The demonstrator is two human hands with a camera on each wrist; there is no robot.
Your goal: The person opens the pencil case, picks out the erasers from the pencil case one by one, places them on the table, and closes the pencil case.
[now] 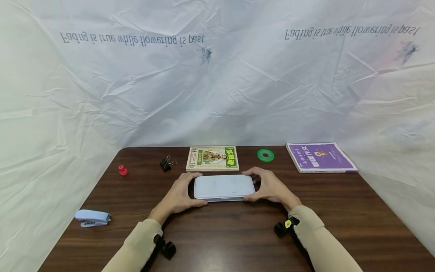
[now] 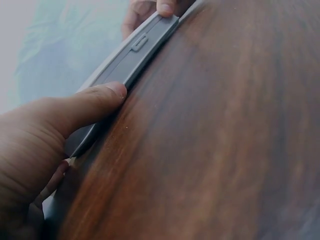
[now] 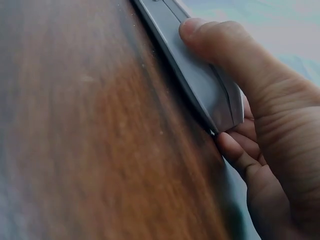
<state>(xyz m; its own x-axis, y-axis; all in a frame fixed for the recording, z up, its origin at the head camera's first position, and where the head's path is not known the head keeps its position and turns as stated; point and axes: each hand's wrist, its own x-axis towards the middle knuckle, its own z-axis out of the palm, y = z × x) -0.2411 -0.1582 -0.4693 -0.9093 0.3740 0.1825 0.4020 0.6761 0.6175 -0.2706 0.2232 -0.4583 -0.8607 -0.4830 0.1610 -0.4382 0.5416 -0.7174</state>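
Observation:
A flat white rectangular case (image 1: 224,187) with rounded corners lies lengthwise across the middle of the dark wooden table, its long side facing me. On that side, a small clasp (image 2: 139,43) shows in the left wrist view. My left hand (image 1: 181,192) grips the left end, thumb along the near side and fingers round to the far corner. At the opposite end, my right hand (image 1: 268,186) holds the case the same way, its thumb (image 3: 200,35) pressed on the near side in the right wrist view. Close over the tabletop is the case's lower edge.
Behind the case sit a green-and-cream illustrated book (image 1: 212,158), a green ring-shaped roll (image 1: 265,155) and a purple book (image 1: 321,156). Towards the left are a black binder clip (image 1: 166,164), a small red knobbed piece (image 1: 122,170) and a light blue stapler (image 1: 92,217). White cloth hangs around the table.

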